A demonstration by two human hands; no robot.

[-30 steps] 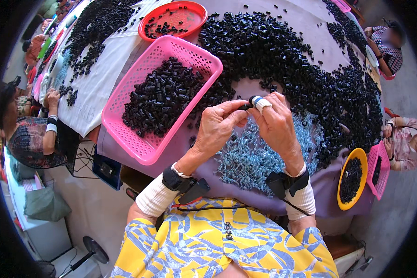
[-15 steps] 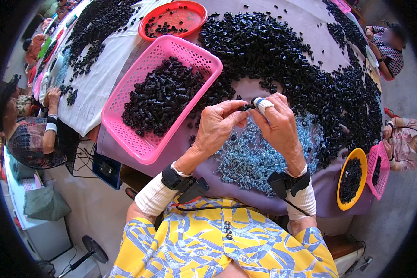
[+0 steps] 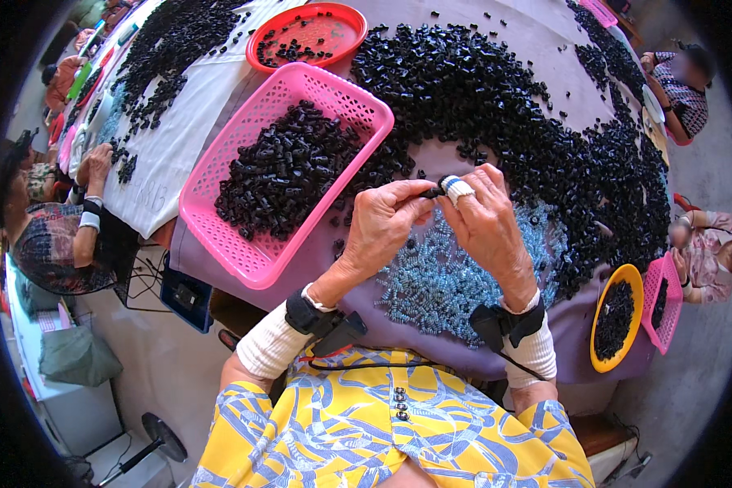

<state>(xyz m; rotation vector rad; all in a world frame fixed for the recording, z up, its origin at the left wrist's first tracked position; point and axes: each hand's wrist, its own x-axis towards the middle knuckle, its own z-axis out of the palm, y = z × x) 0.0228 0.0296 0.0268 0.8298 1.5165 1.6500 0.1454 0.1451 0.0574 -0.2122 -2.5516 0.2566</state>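
My left hand and my right hand meet above the table, fingertips pinched together. Between them is a small black plastic part, mostly covered by the fingers, so its exact shape is hidden. A white band with blue stripes wraps one finger of the right hand. Under the hands lies a heap of small bluish, shiny coil springs. Beyond them spreads a large pile of loose black plastic parts. Left of my left hand stands a pink perforated basket, partly filled with black pieces.
A red tray with scattered black parts sits behind the basket. At the right edge are a yellow bowl and a small pink basket. Other people sit left and right, one person's hand at the white cloth.
My hands stay together in nearly the same place; the fingers have shifted slightly around the black part. The person at the right has moved a hand a little.
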